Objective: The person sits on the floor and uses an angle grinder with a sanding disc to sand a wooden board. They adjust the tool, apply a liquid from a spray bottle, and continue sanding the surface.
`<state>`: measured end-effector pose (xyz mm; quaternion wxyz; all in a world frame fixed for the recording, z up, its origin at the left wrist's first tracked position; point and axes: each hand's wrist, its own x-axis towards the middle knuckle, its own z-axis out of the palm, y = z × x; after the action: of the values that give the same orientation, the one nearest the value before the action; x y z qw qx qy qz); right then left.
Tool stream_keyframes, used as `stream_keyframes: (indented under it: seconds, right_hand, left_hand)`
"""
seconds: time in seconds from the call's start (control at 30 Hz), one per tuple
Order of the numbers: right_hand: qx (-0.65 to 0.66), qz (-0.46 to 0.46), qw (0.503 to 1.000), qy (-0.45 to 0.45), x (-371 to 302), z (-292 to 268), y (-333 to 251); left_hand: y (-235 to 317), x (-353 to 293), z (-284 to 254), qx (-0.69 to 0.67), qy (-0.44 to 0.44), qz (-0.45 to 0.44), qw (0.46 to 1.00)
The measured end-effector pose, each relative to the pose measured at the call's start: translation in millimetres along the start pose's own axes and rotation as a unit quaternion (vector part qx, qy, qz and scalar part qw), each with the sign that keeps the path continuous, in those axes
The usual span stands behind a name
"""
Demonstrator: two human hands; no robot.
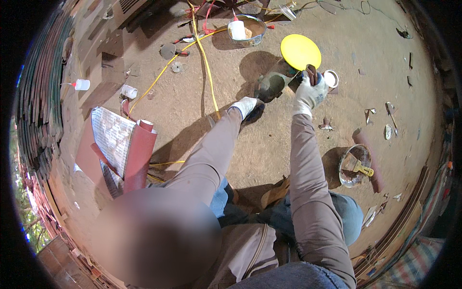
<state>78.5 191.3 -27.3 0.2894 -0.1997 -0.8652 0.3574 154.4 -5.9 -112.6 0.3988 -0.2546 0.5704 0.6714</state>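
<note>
My left hand (245, 107), in a white glove, is closed on the near end of a dark grey rounded piece with a narrower far end (270, 86). Its exact kind is unclear. My right hand (309, 94), gloved too, grips a folded strip of brown sandpaper (312, 75) by the piece's far end. A bright yellow disc (301, 51) lies just beyond that hand; whether it is joined to the grey piece cannot be made out. Close by on the right stands a small white round container (331, 78).
Yellow cord (204, 67) crosses the ground. Farther off sits a basin (260, 40) holding a white bottle (237, 30). Red-brown sandpaper sheets (139, 156) lie left. At right, a scraper with a yellow handle (364, 168) rests in a bucket (344, 179), beside a sandpaper roll (368, 154).
</note>
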Motion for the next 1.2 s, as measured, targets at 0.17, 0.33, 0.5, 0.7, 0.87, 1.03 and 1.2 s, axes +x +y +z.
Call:
stream_keyframes:
  seconds: [0.17, 0.33, 0.5, 0.7, 0.87, 1.03, 1.2]
  right_hand:
    - [-0.105, -0.134, 0.976, -0.137, 61.9, -14.4, 2.4]
    - [-0.21, -0.156, 0.928, -0.266, 92.4, -24.3, -13.7]
    - [-0.244, -0.174, 0.921, -0.25, 93.7, -18.1, -12.2]
    - [-0.275, -0.185, 0.907, -0.26, 77.1, -16.1, -21.6]
    - [-0.304, -0.208, 0.9, -0.231, 76.4, -9.5, -15.1]
    - [-0.316, -0.188, 0.896, -0.251, 72.2, -6.6, -21.0]
    - [-0.328, -0.217, 0.89, -0.232, 66.0, -6.2, -23.7]
  left_hand:
    - [-1.7, 15.7, -6.0, 0.096, 0.045, -0.024, 0.994]
    - [16.8, -0.8, 5.7, 0.15, 0.047, -0.084, 0.984]
    - [24.3, -7.5, 14.1, 0.207, 0.091, -0.082, 0.971]
    - [7.7, 3.6, 3.9, 0.217, 0.094, -0.048, 0.97]
    - [15.9, 1.9, 5.4, 0.246, 0.114, -0.041, 0.962]
    - [12.7, 5.1, 7.1, 0.245, 0.141, -0.034, 0.959]
    - [23.0, -1.8, 8.3, 0.272, 0.135, -0.072, 0.95]
